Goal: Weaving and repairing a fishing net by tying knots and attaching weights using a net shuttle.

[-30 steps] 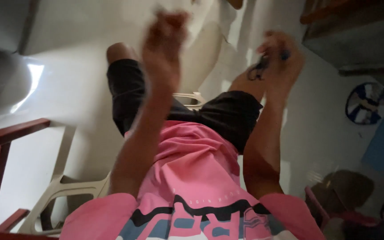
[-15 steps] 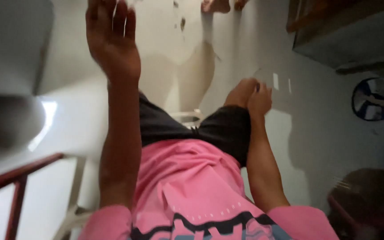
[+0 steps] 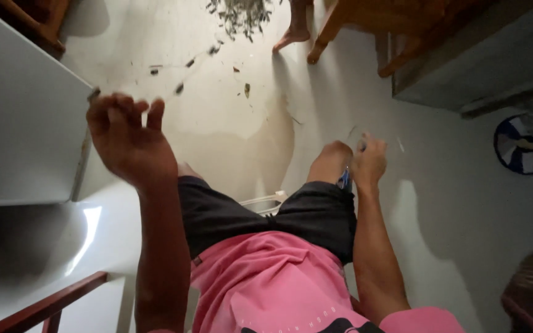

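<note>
Below the head camera, the pale floor (image 3: 229, 123) is filling most of the view, with a darker damp-looking patch spreading across its middle. Along the left edge a large grey flat panel (image 3: 20, 123) is lying close beside the raised left hand. At upper right, a grey box-like cabinet (image 3: 482, 61) is sitting behind brown wooden furniture legs (image 3: 334, 24). The person is sitting in a pink shirt (image 3: 266, 283) and black shorts (image 3: 266, 213), both knees pointing away from the camera. At far right a round blue and white fan (image 3: 528, 143) is lying flat on the floor, well apart from either hand; no packages, labels or signs are showing that can be made out. Another person's bare foot (image 3: 292, 36) is standing at top centre, just beside a heap of dry leaves (image 3: 242, 13), with stray bits trailing down-left towards the panel. The left hand (image 3: 128, 139) is hanging in the air, fingers spread wide and lightly curled, holding nothing. The right hand (image 3: 368, 163) is resting low against the right knee (image 3: 333, 157), fingers curled in around a small blue object (image 3: 344, 179) that is poking out below the palm; its kind is too small to tell. That object is lying near the right hand only, with the left hand well apart across both thighs, and its long axis is running roughly up and down in the view.
</note>
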